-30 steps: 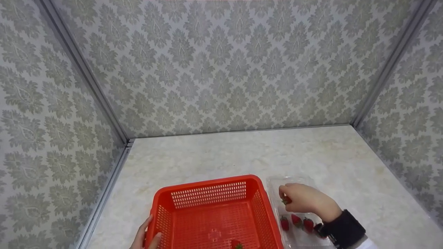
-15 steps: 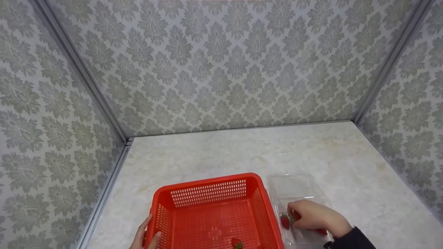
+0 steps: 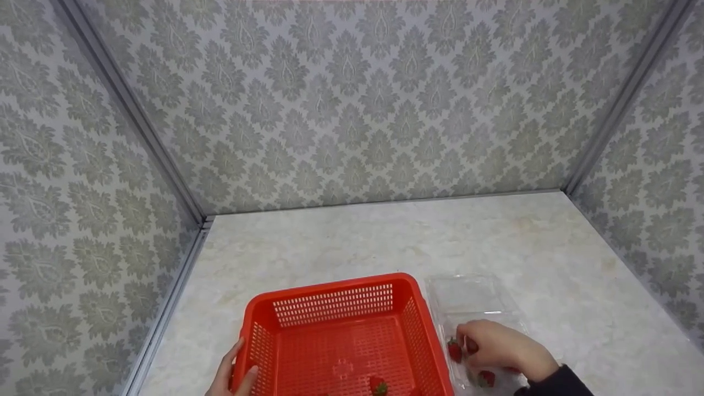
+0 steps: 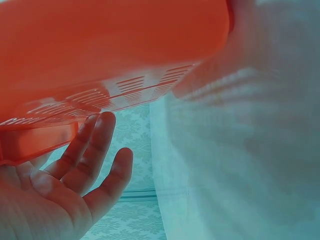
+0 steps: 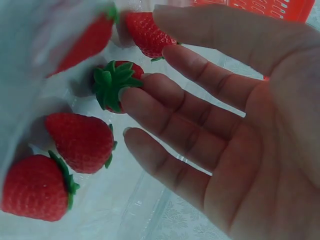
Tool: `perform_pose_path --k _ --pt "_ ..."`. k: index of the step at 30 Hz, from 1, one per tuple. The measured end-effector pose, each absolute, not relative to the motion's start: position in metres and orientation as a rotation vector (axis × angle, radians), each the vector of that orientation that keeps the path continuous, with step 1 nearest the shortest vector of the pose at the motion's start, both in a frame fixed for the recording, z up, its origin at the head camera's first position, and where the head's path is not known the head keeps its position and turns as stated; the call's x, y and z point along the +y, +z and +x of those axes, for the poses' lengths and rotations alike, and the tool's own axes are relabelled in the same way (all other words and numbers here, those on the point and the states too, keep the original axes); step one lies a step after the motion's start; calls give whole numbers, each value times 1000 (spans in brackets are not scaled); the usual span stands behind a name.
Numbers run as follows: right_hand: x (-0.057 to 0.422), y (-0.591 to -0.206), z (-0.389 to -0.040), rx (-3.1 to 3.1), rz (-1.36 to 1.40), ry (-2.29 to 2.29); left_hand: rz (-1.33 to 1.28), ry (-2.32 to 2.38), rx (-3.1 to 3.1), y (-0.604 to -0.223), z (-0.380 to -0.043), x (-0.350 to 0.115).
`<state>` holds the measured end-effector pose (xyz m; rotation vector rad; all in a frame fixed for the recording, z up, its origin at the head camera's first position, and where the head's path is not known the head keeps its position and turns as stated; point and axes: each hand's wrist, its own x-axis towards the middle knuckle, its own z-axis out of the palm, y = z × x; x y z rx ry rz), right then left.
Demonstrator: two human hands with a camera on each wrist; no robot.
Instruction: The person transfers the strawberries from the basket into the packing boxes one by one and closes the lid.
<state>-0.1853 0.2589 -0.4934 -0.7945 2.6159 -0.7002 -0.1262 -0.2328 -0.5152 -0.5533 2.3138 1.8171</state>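
My left hand point(image 3: 232, 374) holds the left rim of a red plastic basket point(image 3: 338, 287); in the left wrist view the fingers point(image 4: 102, 135) lie against the basket's slotted side. To the basket's right, my right hand point(image 3: 503, 347) is low over a clear plastic clamshell box point(image 3: 467, 294). Its thumb and index finger pinch a strawberry point(image 5: 145, 32). The other fingertips point(image 5: 132, 97) are close to a second strawberry point(image 5: 117, 85), shown stem end first. More strawberries, one point(image 5: 82, 142) among them, lie in the box.
Inside the basket, a strawberry point(image 3: 378, 384) rests near the front. The pale marbled tabletop point(image 3: 330, 236) reaches back to a patterned wall point(image 3: 352, 110). Grey metal strips point(image 3: 129, 104) run along the corners.
My right hand has come down and slightly right, from the box's middle to the strawberries at its near end. A strawberry shows below the hand now. The left hand stays on the basket.
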Motion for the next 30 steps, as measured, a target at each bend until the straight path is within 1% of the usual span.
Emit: perform_pose_path --k 11,15,18,22,30 --pt "260 -493 -186 2627 -763 -698 -532 1777 2318 -511 -125 -231" --pt "260 -489 -189 2675 -789 -644 -548 1765 2315 -511 -123 -230" --pt "260 -483 -191 2701 -759 -623 -552 1749 2326 -510 -123 -229" --pt "257 -467 -199 2748 -765 -555 -556 1725 2318 -508 -123 -230" --pt "231 -420 -217 2884 -989 -414 -542 1740 2284 -513 -125 -233"
